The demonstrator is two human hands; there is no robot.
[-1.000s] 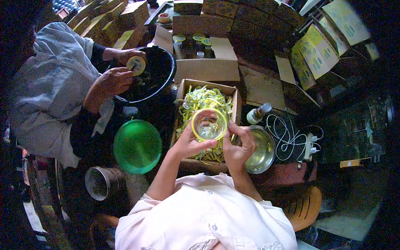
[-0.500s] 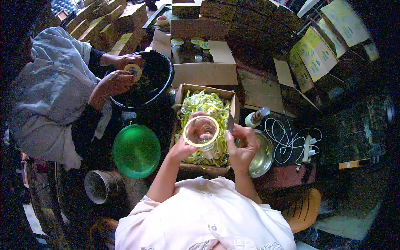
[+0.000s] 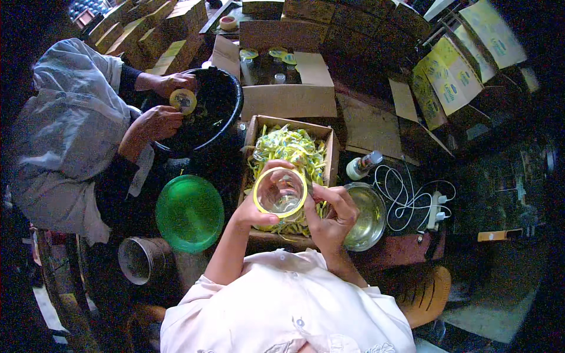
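My left hand [image 3: 252,213] is wrapped round a clear plastic cup [image 3: 286,203] with a yellow rim, its mouth turned up toward me. My right hand [image 3: 334,216] is closed in a pinch at the cup's right side. Between its fingertips is a thin, dark, flat blade-like piece [image 3: 309,181], up against the yellow rim. Both hands are over an open cardboard box [image 3: 251,136] heaped with yellow-green strips [image 3: 288,144]. The cup's lower part is partly hidden by my fingers.
A green basin [image 3: 189,215] stands left, a clear bowl [image 3: 376,220] right. Beyond that bowl are a bottle [image 3: 364,165], white cable [image 3: 395,197] and power strip [image 3: 436,210]. An open carton [image 3: 288,102] holds cups. At left, a co-worker's hands [image 3: 154,120] hold a yellow-rimmed cup over a black tub [image 3: 236,109].
My right hand has moved left, bringing the blade-like piece from beside the cup to its rim. The cup has shifted slightly left and tilted, showing more of its inside.
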